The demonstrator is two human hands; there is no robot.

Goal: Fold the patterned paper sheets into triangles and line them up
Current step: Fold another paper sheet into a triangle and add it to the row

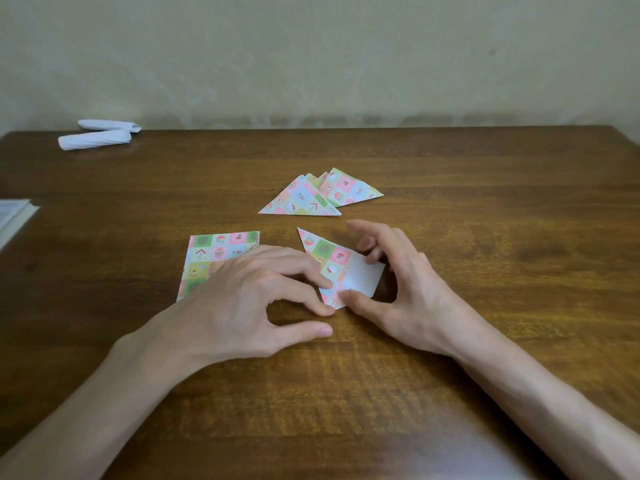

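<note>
While the left hand (249, 299) pressed bent fingertips on the half-folded sheet (329, 258) at mid-table and the right hand (401, 289) pinched its white flap (363, 276), flat sheets (221, 251) lay just left, folded triangles (311, 199) beyond, the table (502, 341) extending wide rightward.

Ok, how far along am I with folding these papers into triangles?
Done: at least two folded triangles lie overlapping at the back, not lined up. In hand: a half-folded sheet, white side showing, pressed by your left hand, held by your right hand. Left: the flat sheets beside it.
</note>
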